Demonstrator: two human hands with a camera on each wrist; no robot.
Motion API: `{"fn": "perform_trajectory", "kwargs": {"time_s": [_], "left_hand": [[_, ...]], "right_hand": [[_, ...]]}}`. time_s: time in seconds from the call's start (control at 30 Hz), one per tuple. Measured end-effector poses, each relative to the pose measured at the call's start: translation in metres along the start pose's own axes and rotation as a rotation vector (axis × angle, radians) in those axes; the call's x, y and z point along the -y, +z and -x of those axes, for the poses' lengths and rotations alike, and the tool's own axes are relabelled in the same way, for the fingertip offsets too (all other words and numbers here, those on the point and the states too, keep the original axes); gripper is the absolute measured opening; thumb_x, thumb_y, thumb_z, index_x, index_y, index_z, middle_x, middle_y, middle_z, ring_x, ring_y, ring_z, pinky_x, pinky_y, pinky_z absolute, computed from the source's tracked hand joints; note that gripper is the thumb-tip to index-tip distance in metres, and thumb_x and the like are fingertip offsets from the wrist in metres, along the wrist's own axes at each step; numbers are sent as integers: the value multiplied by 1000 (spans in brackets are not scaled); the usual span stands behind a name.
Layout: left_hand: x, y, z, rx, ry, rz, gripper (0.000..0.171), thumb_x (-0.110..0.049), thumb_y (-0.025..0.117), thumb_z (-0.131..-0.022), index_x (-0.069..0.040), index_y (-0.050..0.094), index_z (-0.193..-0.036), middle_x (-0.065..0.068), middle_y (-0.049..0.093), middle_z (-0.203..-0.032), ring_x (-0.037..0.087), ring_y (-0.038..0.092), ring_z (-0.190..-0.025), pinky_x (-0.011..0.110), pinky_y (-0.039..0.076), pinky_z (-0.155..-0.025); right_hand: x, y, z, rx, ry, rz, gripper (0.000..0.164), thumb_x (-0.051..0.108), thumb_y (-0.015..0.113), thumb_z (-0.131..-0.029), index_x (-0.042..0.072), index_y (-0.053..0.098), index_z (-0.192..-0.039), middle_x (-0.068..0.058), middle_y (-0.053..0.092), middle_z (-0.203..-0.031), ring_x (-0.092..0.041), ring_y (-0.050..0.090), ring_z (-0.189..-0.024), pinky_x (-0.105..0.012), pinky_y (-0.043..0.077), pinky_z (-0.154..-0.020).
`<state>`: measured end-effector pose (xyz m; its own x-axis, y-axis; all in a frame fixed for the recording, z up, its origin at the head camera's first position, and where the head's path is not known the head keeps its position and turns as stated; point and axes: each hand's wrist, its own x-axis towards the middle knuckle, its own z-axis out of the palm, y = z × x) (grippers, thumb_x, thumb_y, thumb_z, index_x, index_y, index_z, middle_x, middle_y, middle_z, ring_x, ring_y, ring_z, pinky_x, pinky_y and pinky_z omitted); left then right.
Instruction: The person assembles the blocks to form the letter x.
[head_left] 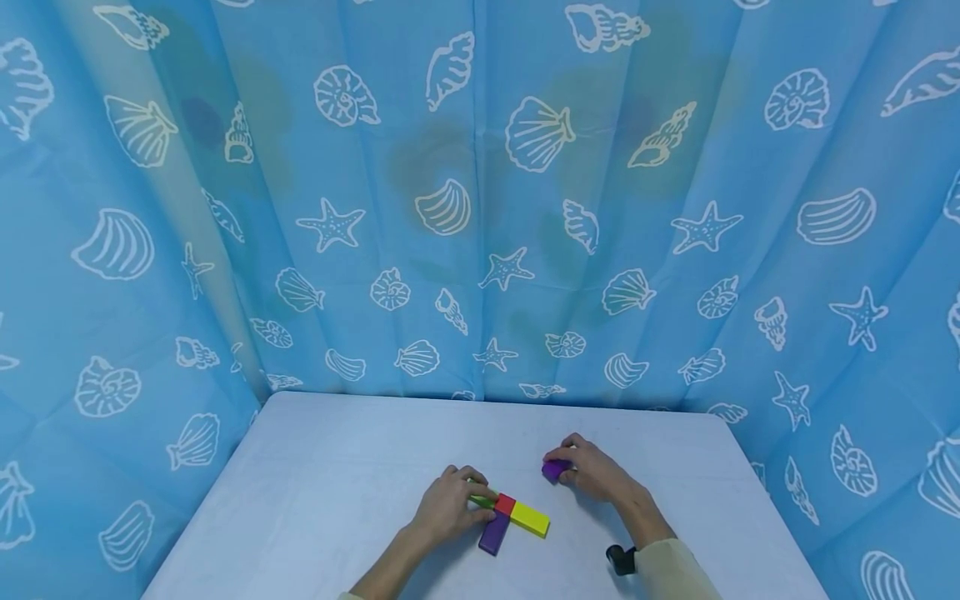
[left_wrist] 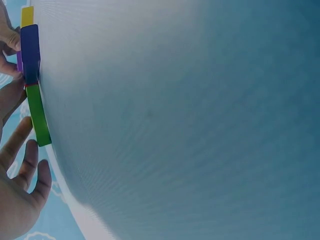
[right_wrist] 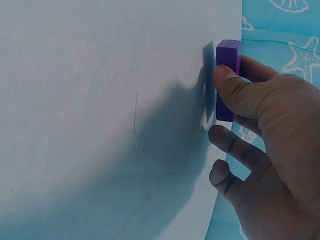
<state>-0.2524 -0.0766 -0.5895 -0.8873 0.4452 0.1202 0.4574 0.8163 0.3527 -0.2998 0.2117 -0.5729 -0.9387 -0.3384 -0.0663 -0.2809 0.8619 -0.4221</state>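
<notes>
On the white table, a yellow block (head_left: 529,519), a green block (head_left: 484,502) and a dark purple block (head_left: 493,534) extend from a small red block (head_left: 505,504). My left hand (head_left: 448,507) rests over this group, its fingers touching the green block and its thumb beside the dark purple one; the hand partly covers the green block. In the left wrist view the outer fingers of this hand spread loosely. Farther back and to the right, my right hand (head_left: 592,471) pinches a purple block (right_wrist: 228,52) between thumb and fingers. A shadow lies beside that block in the right wrist view.
The white table (head_left: 322,483) ends at a back edge against a blue curtain (head_left: 480,208) with white shell and starfish prints. A small black device (head_left: 621,559) sits at the right wrist.
</notes>
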Motion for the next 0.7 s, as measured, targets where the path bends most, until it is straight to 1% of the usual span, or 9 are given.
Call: {"fn": "perform_trajectory", "kwargs": {"time_s": [0.17,0.4,0.7], "left_hand": [[0,0,0,4,-6,4,25,-47,79,-83,-39,78,-107,-13,66,-113,12,53,-101,32,50,-82],[0,2,-1,10,-17,2,25,-48,80,-83,-40,78,-107,-14,66,-112,12,53,-100,32,50,-82],[1,2,-1,16,-23,5,25,-48,80,-83,-40,78,-106,-14,66,-112,12,52,-100,32,50,-82]], "right_hand": [[0,2,1,6,-4,-1,36,13,76,-90,29,71,-122,-4,56,-124,-25,54,-116,-46,54,-94],[2,2,-1,28,-13,-30,36,12,76,-89,30,72,-120,-4,56,-122,-25,56,-114,-47,54,-95],[2,4,-2,33,-6,-29,35,12,76,-89,29,72,-120,-4,56,-120,-25,55,-113,-48,53,-95]]}}
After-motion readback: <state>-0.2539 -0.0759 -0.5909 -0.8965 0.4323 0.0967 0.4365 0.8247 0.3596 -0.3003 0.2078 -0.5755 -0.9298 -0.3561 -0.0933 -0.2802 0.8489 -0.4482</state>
